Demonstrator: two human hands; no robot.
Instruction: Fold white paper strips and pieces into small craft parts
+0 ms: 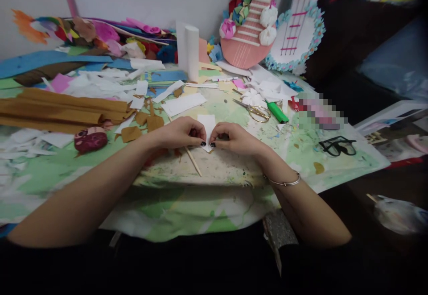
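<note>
Two thumb-and-forefinger pinches, nearly closed, appear in the head view: the left hand [183, 132] and right hand [235, 138] hold opposite lower edges of a white paper piece [208, 122] over the front of the tablecloth [234, 165]. The piece is probably light, thin and easily creased, best held lightly by its sides.

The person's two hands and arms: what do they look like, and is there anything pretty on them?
The left hand and right hand are bare, with dark, shiny polish on the thumbnails. A thin, silver-coloured metal bracelet circles the right wrist area; none shows on the left. Both forearms are uncovered up to the black cloth sleeves.
</note>
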